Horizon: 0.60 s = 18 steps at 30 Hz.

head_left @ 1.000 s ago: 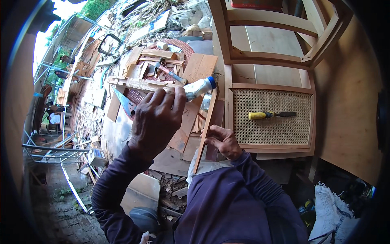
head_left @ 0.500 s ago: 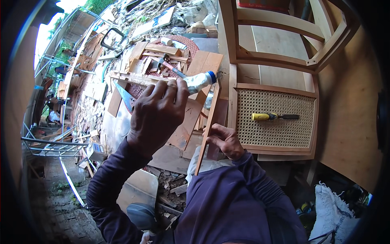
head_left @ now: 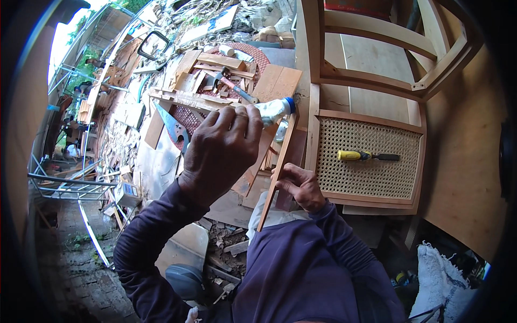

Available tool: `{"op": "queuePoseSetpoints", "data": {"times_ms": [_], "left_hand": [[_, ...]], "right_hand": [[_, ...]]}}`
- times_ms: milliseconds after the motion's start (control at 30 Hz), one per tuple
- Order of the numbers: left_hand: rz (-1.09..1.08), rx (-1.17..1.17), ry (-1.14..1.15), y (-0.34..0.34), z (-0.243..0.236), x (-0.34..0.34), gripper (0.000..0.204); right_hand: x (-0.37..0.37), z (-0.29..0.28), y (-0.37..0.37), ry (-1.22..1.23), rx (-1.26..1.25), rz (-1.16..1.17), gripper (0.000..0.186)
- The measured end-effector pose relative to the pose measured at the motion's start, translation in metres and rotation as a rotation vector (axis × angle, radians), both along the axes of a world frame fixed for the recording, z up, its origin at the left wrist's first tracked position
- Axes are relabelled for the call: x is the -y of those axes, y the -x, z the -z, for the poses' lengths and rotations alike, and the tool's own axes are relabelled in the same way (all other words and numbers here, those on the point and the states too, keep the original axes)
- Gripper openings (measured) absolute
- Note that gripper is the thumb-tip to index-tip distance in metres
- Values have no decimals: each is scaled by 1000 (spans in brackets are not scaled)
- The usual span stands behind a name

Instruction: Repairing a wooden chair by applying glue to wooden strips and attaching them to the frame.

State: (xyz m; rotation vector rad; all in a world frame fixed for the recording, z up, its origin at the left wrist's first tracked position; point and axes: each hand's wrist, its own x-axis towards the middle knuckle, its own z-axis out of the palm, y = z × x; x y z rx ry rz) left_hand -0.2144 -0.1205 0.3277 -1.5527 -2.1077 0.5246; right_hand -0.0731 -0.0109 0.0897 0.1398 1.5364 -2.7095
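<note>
My left hand (head_left: 221, 148) grips a white plastic bottle (head_left: 272, 112) with a blue cap, tilted sideways so its capped end is at the top of a thin wooden strip (head_left: 269, 207). My right hand (head_left: 299, 188) pinches that strip from the side, and it slants down toward my lap. Behind the bottle lie a hammer (head_left: 237, 87) and a blue saw blade (head_left: 173, 125) among wood offcuts (head_left: 221, 59). To the right, a yellow-handled chisel (head_left: 355, 155) rests on a framed cane panel (head_left: 371, 179).
An upright wooden chair frame (head_left: 377, 78) stands above the cane panel, beside a large plywood sheet (head_left: 458, 194). Scrap debris (head_left: 129, 118) covers the left ground, with a metal rack (head_left: 75, 183). A white sack (head_left: 439, 285) is at lower right. Distant people appear small at far left.
The view has shifted slightly, so the bottle, hands and bench items appear a little further right. Both grips are the same, and the bottle stays tilted over the strip's top.
</note>
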Motion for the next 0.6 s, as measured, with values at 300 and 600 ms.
{"op": "queuePoseSetpoints", "data": {"times_ms": [300, 600], "left_hand": [[27, 75, 34, -4, 7, 9, 27], [-326, 885, -229, 38, 3, 42, 25]], "right_hand": [[-7, -3, 5, -62, 10, 33, 17], [-3, 7, 7, -13, -55, 28, 16]]}}
